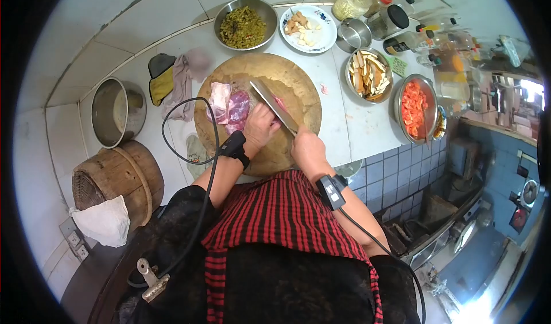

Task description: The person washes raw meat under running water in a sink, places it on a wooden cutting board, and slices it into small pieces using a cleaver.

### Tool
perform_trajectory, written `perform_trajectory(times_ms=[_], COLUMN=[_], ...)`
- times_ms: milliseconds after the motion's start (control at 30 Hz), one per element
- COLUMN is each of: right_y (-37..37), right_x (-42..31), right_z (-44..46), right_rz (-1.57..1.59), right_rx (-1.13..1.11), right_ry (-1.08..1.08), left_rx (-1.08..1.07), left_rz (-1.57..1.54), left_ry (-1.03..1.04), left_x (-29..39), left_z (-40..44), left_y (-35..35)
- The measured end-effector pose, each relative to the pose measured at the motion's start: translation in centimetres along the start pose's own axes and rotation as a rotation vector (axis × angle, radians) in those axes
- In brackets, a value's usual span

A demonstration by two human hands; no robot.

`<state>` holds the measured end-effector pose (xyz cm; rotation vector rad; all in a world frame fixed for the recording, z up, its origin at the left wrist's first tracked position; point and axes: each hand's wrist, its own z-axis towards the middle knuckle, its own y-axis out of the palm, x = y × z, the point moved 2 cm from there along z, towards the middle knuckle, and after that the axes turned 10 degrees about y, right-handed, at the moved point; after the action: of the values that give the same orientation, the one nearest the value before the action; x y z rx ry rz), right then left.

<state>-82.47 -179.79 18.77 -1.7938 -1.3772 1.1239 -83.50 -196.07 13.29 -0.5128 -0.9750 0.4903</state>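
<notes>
A round wooden chopping board [304, 88] lies on the white counter. My right hand [308, 150] is wrapped round the handle of a cleaver [271, 104], whose blade slants up and left across the board. Close against the blade's left side, my left hand [261, 127] rests with bent fingers, pressing on a small piece of red meat. Some of that meat [280, 103] shows on the blade's right side; the rest is hidden by hand and blade. Larger chunks of raw meat [237, 111], one with pale fat, sit on the board left of my left hand.
Behind the board stand a bowl of chopped greens [244, 26] and a plate of ginger and garlic [318, 34]. To the right are bowls of sliced mushrooms [367, 74] and chopped tomatoes [413, 108], beside jars and bottles. A metal pot [117, 112], wooden bucket [117, 177] and cloths [181, 85] sit left.
</notes>
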Motion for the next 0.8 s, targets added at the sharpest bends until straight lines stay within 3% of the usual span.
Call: perform_trajectory(times_ms=[100, 200, 267, 300, 333, 367, 433, 467, 533, 667, 700, 767, 800], right_y=[-1.6, -4.2, -4.9, -5.5, -6.2, -7.1, -6.3, -5.8, -4.9, -4.2, -4.1, -4.1, -4.0], right_x=[0.9, 2.4, 3.5, 3.6, 3.2, 2.6, 2.6, 2.6, 3.1, 4.0, 4.0, 4.5, 4.5], right_z=[0.4, -0.9, -2.0, -2.5, -3.1, -3.7, -4.1, -4.3, -4.2, -4.3, -4.2, -4.1, -4.1], right_rz=[0.045, 0.205, 0.364, 0.56, 0.754, 0.871, 1.012, 1.153, 1.253, 1.426, 1.426, 1.279, 1.277], right_rx=[-0.004, -0.009, 0.025, -0.115, -0.257, -0.454, -0.526, -0.597, -0.644, -0.626, -0.628, -0.494, -0.497], right_ry=[-0.058, -0.086, -0.153, -0.076, 0.003, 0.163, 0.205, 0.252, 0.288, 0.397, 0.398, 0.42, 0.425], left_rx=[-0.057, 0.101, 0.291, 0.347, 0.352, 0.338, 0.183, 0.189, 0.077, 0.092, 0.094, 0.039, 0.04], left_rz=[0.007, 0.019, -0.153, -0.309, -0.305, -0.751, -1.525, -1.524, -1.964, -2.219, -2.218, -1.041, -1.042], left_ry=[-0.012, -0.073, -0.462, -0.666, -0.665, -0.891, -1.239, -1.238, -1.258, -1.152, -1.153, -0.991, -0.996], left_x=[0.6, 2.1, 1.3, 0.6, 0.0, -1.2, -0.8, 0.2, 2.6, -3.4, -2.9, -1.6, -0.8], left_z=[0.3, 0.3, -0.3, -0.7, -0.5, -0.4, 1.1, 2.3, 4.4, -0.1, 0.3, 1.0, 0.9], left_y=[-0.4, -1.9, -2.0, -1.8, -1.9, -1.3, -1.3, -2.4, -4.0, 0.3, 0.1, -1.1, -1.5])
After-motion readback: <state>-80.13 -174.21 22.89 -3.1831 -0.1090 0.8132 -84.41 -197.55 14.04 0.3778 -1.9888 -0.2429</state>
